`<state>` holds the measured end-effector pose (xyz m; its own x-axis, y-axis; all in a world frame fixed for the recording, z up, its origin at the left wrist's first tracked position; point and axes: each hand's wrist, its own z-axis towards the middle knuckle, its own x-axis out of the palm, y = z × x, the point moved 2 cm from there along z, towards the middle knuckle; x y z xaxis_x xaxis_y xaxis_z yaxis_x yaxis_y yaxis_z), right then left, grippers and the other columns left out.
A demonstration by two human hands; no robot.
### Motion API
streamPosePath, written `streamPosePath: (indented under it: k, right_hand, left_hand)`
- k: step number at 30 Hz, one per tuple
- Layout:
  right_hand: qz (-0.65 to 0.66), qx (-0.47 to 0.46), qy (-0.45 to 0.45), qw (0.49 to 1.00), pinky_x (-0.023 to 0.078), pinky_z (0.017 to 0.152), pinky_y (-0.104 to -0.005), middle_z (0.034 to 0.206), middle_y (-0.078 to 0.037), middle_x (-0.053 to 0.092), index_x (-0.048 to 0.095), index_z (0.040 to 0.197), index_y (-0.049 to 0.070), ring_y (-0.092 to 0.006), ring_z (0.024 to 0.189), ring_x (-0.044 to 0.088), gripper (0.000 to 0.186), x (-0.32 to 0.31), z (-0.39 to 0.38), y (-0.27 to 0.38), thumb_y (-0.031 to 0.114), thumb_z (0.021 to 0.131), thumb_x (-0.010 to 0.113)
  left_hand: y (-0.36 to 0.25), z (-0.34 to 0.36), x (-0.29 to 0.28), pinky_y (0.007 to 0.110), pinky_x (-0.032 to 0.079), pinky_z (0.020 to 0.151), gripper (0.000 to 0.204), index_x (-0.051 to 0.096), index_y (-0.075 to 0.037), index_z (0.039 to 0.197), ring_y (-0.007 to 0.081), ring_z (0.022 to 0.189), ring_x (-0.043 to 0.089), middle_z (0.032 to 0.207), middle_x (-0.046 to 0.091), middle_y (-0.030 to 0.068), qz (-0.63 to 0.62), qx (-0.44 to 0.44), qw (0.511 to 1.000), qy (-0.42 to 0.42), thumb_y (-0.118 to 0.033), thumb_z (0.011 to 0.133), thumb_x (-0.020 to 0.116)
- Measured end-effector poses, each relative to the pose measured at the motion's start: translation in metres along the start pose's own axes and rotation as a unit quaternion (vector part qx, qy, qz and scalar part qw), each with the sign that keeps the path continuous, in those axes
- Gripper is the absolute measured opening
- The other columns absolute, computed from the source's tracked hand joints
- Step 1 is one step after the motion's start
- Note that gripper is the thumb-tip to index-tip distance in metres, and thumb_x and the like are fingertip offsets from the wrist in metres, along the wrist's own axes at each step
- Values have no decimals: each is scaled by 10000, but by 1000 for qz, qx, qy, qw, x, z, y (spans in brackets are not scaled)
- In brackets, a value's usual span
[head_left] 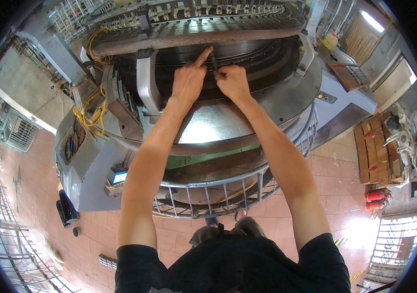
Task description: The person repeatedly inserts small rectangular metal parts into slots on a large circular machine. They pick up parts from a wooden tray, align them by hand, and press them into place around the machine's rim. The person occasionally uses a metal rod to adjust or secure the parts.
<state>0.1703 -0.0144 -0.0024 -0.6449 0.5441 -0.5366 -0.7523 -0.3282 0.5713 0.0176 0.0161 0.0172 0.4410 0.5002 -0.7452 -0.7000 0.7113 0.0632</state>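
Note:
In the middle of a large round steel machine, my left hand [191, 78] reaches into the dark curved cylinder [267, 58], index finger stretched up to its inner band below the upper rim, the other fingers bent. Beside it, my right hand [232, 82] pinches a thin dark upright piece [213, 60], too small to identify, against the curved band. Both forearms lie over the polished steel plate [199, 124]. Above the hands runs a rusty-edged upper ring [179, 40] with rows of small metal fittings.
Silver brackets [146, 78] flank the cylinder. Yellow cables [91, 112] and a small screen [119, 177] are at left. A railed guard [208, 195] curves below. Wooden pallets [372, 151], red extinguishers [375, 195] and a yellow container [331, 41] are at right. Black objects [64, 207] lie on the tiled floor.

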Motion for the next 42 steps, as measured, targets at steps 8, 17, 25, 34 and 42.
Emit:
streamPosePath:
  k: [8,17,25,34,42]
  right_hand:
    - [-84,29,-33,996,554,717,-473,786,-238,689,750,752,30,-420,769,690,171,12,-10,22,187,818,744]
    - [-187,81,50,978,572,738,-478,851,-249,713,722,807,-15,-420,828,711,214,7,-16,40,198,798,705]
    - [-178,74,73,978,564,754,-501,872,-274,706,712,793,-26,-448,842,694,210,5,-25,38,170,788,637]
    - [-158,36,35,986,566,699,-498,774,-275,684,687,715,-31,-444,776,695,150,10,-28,31,111,724,638]
    - [-135,39,28,990,561,707,-487,822,-247,706,707,738,-11,-437,784,690,155,4,-22,29,129,726,643]
  left_hand:
    - [19,12,-22,398,580,635,828,354,-219,1578,266,749,733,808,731,97,120,41,990,67,4,823,613]
    - [26,9,-20,428,589,721,808,363,-286,1569,314,837,729,930,743,118,70,28,988,138,23,853,575]
    - [19,12,-19,489,564,773,796,455,-282,1526,367,947,687,1049,715,162,39,29,982,181,53,817,595]
    - [19,15,-26,488,570,800,734,473,-310,1511,358,971,691,1106,716,150,29,20,979,203,-2,853,580]
    - [22,14,-23,485,574,806,745,507,-266,1488,353,988,692,1078,717,143,19,10,980,196,20,810,623]
